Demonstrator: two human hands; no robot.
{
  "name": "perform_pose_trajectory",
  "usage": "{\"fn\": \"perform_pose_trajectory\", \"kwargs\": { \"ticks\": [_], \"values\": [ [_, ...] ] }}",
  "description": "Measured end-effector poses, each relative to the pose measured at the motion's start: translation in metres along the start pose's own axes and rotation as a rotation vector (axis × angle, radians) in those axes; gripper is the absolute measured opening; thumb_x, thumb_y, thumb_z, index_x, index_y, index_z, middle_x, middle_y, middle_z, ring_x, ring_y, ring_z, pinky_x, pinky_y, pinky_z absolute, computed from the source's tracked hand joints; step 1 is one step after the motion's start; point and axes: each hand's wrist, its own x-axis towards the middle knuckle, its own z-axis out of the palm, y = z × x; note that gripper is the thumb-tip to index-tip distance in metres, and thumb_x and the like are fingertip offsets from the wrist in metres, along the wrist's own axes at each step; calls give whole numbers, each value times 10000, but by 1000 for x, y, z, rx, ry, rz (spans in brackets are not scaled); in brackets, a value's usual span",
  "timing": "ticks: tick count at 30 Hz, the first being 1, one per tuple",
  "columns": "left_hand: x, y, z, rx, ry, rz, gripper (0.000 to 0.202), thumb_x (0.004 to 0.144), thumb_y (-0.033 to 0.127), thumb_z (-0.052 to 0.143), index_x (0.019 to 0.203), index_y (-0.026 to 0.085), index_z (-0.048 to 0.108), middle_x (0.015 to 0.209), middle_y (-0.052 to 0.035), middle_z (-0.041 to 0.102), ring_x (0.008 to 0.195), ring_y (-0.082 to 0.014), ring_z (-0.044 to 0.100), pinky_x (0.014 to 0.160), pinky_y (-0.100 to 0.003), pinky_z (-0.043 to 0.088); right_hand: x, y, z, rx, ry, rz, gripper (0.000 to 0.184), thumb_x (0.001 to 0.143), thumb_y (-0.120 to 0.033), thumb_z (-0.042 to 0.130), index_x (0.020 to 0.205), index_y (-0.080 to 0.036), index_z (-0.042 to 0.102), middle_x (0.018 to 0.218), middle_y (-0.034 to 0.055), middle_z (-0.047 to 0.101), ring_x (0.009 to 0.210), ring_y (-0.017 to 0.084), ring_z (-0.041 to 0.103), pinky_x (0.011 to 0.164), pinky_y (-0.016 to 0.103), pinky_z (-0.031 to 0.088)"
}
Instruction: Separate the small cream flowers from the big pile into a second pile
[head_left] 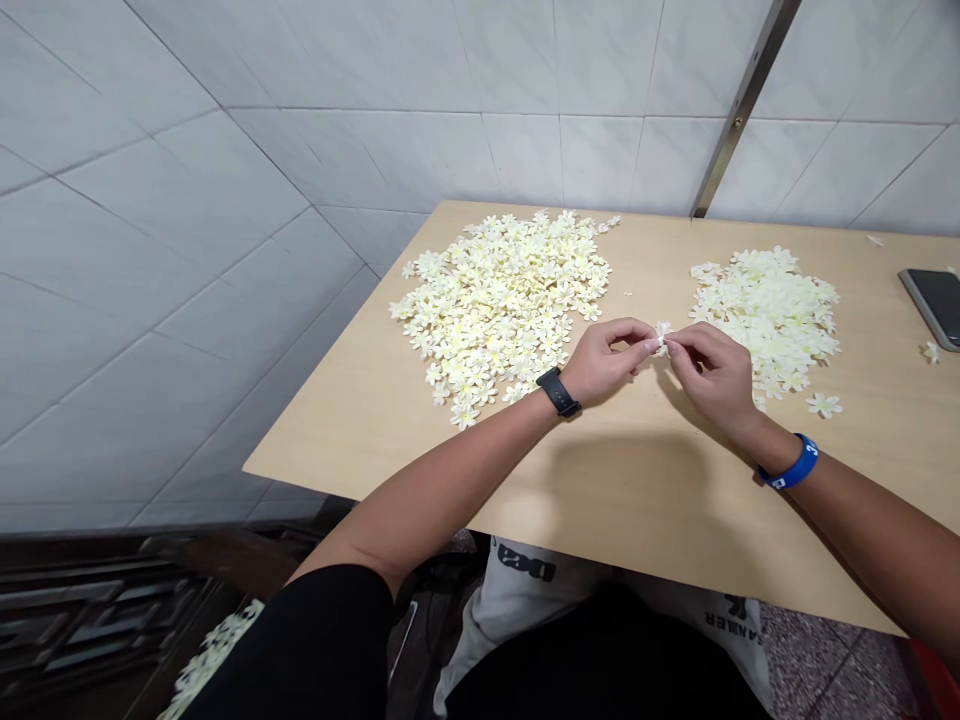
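A small white artificial flower (662, 332) is pinched between both hands, above the table between two flower piles. My left hand (611, 358), with a black band at its wrist, closes thumb and forefinger on the flower's left side. From the right, my right hand (711, 375) grips the same flower in its fingertips; a blue wristband sits behind it. Left of the hands spreads a large heap of cream flowers (502, 300) with yellowish centres. A smaller heap of paler flowers (772, 315) lies just beyond my right hand. The fingers partly cover the held flower.
The light wooden table (465, 470) meets a tiled wall (517, 160). A phone (937, 305) lies at the right, near a loose flower (930, 352). Another single flower (825, 405) rests by the right heap. More flowers (214, 655) show below the table at lower left.
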Motion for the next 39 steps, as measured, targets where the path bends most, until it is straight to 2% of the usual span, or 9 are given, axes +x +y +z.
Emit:
{"fn": "perform_pose_trajectory", "kwargs": {
  "ticks": [9, 14, 16, 19, 23, 30, 34, 36, 39],
  "values": [
    [5, -6, -2, 21, 204, -63, 228, 855, 360, 738, 846, 134, 707, 767, -25, 652, 606, -74, 568, 525, -172, 523, 7, 16, -6, -88, 58, 282, 183, 853, -146, 591, 704, -219, 667, 685, 12, 631, 628, 161, 528, 607, 330, 399],
    [6, -7, -2, -7, 197, -112, 181, 848, 318, 722, 848, 138, 701, 780, -24, 658, 619, -74, 577, 526, -167, 537, 8, 23, -8, -41, 41, 330, 171, 887, -197, 596, 742, -217, 684, 730, 20, 661, 653, 162, 553, 624, 326, 427],
    [6, -6, -1, -7, 181, -106, 183, 848, 320, 723, 846, 138, 701, 780, -24, 656, 612, -76, 578, 517, -169, 534, 7, 22, -8, -5, 59, 305, 117, 927, -271, 626, 863, -223, 711, 787, 26, 674, 667, 166, 567, 614, 326, 448],
    [5, -4, -1, -1, 163, -90, 192, 855, 328, 720, 835, 138, 697, 745, -18, 639, 591, -78, 569, 498, -169, 517, 7, 21, -9, -52, 36, 117, 156, 914, -337, 721, 1040, -245, 717, 888, 37, 683, 668, 168, 556, 614, 343, 478],
    [5, -3, -1, -5, 151, -102, 191, 849, 328, 727, 830, 140, 699, 734, -11, 632, 581, -68, 560, 509, -162, 514, 7, 23, -8, -150, 13, -109, 39, 951, -276, 704, 970, -249, 725, 964, 72, 682, 822, 212, 634, 704, 376, 519],
    [6, -3, -2, -15, 160, -132, 157, 853, 286, 719, 823, 135, 689, 745, -10, 630, 567, -62, 552, 488, -154, 502, 9, 24, -8, -171, 75, -56, 123, 972, -171, 596, 874, -233, 636, 891, 53, 649, 782, 198, 596, 684, 362, 491],
    [6, -4, -4, -31, 139, -166, 168, 858, 297, 723, 831, 136, 684, 739, -10, 620, 587, -67, 563, 492, -152, 511, 9, 23, -8, -133, 42, 7, 34, 972, -244, 632, 948, -243, 656, 925, 55, 667, 763, 196, 589, 646, 356, 484],
    [7, -4, -5, -43, 121, -167, 177, 861, 306, 725, 836, 136, 684, 745, -12, 618, 591, -71, 567, 489, -158, 518, 9, 23, -8, -107, -8, 22, 81, 948, -302, 694, 1012, -253, 686, 997, 69, 686, 776, 200, 601, 657, 366, 506],
    [7, -4, -5, -51, 119, -174, 195, 858, 322, 742, 837, 138, 681, 749, -10, 618, 592, -69, 568, 491, -158, 526, 9, 22, -7, -94, -53, -8, 63, 942, -320, 701, 970, -265, 713, 1022, 82, 699, 855, 228, 639, 721, 398, 536]
  ]
}}
